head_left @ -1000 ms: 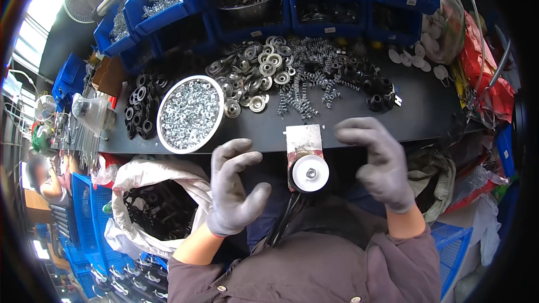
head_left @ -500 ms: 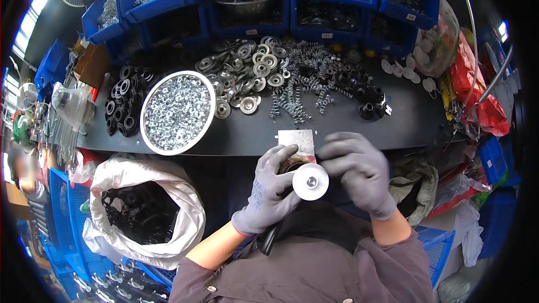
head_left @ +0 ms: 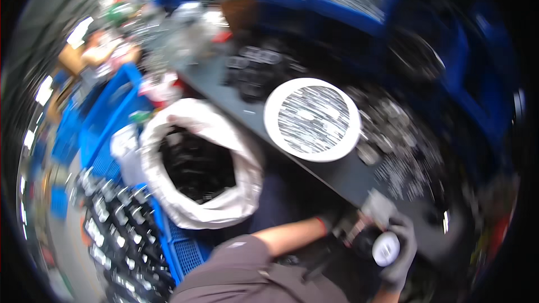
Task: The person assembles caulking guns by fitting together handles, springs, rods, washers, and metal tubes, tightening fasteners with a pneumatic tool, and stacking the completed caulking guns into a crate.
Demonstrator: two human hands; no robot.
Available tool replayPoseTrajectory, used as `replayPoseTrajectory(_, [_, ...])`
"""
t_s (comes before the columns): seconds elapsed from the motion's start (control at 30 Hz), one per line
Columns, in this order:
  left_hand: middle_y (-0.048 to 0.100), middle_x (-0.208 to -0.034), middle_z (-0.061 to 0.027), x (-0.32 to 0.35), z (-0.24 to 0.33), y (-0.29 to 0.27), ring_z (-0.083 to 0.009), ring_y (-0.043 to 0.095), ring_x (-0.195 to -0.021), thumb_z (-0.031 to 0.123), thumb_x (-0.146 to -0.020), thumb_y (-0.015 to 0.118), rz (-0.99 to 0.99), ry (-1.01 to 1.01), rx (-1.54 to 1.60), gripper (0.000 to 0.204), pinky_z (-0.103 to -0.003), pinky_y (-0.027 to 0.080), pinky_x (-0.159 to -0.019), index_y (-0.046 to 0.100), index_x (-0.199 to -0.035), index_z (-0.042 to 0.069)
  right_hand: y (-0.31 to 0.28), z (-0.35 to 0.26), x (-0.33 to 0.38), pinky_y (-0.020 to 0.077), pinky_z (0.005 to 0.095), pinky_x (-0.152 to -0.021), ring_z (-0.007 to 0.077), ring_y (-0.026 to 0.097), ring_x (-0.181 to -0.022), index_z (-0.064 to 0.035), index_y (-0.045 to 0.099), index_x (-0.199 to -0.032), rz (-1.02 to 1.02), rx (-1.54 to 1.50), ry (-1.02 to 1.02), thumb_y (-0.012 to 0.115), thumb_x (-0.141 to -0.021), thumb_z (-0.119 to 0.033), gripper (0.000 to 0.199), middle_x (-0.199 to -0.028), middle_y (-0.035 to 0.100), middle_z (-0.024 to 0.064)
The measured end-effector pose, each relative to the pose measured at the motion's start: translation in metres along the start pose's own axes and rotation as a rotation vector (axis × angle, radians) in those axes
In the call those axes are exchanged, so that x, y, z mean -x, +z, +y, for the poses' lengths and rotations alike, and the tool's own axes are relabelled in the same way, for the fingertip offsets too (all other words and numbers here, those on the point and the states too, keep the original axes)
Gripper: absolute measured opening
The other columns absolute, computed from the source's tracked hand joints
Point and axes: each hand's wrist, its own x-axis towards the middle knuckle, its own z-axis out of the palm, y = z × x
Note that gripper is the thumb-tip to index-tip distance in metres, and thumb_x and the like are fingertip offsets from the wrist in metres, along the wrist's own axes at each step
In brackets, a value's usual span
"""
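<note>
Everything is smeared by motion. My right hand [head_left: 405,247], in a grey glove, curls around a dark part with a round white disc [head_left: 386,248] on its end. Beside it, my left hand [head_left: 338,225] reaches in from the left, close to the dark part; its fingers are too dark and blurred to make out. A pale, flat block [head_left: 379,207] stands just beyond my hands at the table edge.
A white round tray [head_left: 271,113] of small metal pieces stands on the dark table [head_left: 337,178]. Black rings [head_left: 255,73], metal discs and springs [head_left: 407,171] lie around it. A white sack [head_left: 247,191] of black parts, blue crates [head_left: 185,255] and many dark, shiny parts [head_left: 120,230] are at left.
The view has swung left, bringing the sack and crates further in. My right hand has closed around the dark part with the white disc, which my left hand held before.
</note>
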Motion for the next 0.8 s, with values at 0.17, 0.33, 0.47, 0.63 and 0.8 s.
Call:
replayPoseTrajectory(0.17, [0.064,-0.107,-0.0246,0.052,0.006,0.005,-0.0303,0.063,-0.105,0.022,-0.093,0.057,0.203,0.389,-0.014,0.033,-0.041,0.052,-0.092,0.064,-0.111,-0.005,0.022,0.003,0.009,0.0481,0.0436,-0.091,0.0341,0.058,-0.106,-0.0004,0.053,-0.12,-0.261,0.234,-0.174,0.079,-0.071,-0.016,0.057,-0.114,0.058,0.0208])
replayPoseTrajectory(0.33, [0.064,-0.109,-0.0238,0.042,0.005,0.006,-0.0301,0.062,-0.106,0.021,-0.092,0.058,0.181,0.548,0.005,0.033,-0.04,0.051,-0.094,0.063,-0.112,-0.005,0.023,0.011,0.018,0.0492,0.0424,-0.095,0.0355,0.058,-0.109,-0.0021,0.054,-0.122,-0.234,0.346,-0.108,0.085,-0.063,-0.006,0.067,-0.116,0.058,0.0187])
replayPoseTrajectory(0.47, [0.063,-0.11,-0.0231,0.019,0.004,0.003,-0.03,0.061,-0.108,0.021,-0.092,0.059,0.12,0.657,0.0,0.034,-0.04,0.05,-0.095,0.062,-0.114,-0.004,0.02,0.019,0.022,0.0494,0.0434,-0.095,0.036,0.057,-0.11,-0.0038,0.053,-0.123,-0.225,0.344,-0.02,0.083,-0.067,-0.007,0.063,-0.12,0.056,0.0182])
replayPoseTrajectory(0.63, [0.063,-0.112,-0.0222,0.015,0.005,-0.005,-0.0298,0.06,-0.109,0.021,-0.091,0.061,0.046,0.779,-0.015,0.034,-0.04,0.049,-0.096,0.061,-0.115,-0.003,0.029,0.011,0.012,0.0506,0.039,-0.088,0.0314,0.059,-0.101,0.0005,0.055,-0.121,-0.149,0.345,-0.096,0.081,-0.074,-0.01,0.055,-0.114,0.059,0.0166])
replayPoseTrajectory(0.8, [0.062,-0.113,-0.0214,0.028,0.0,-0.002,-0.0296,0.059,-0.111,0.02,-0.09,0.062,0.009,0.899,-0.078,0.036,-0.04,0.047,-0.098,0.06,-0.117,-0.003,0.031,0.01,0.017,0.0508,0.0364,-0.084,0.0274,0.058,-0.101,0.0024,0.054,-0.121,-0.094,0.332,-0.152,0.084,-0.073,-0.014,0.059,-0.113,0.058,0.0156])
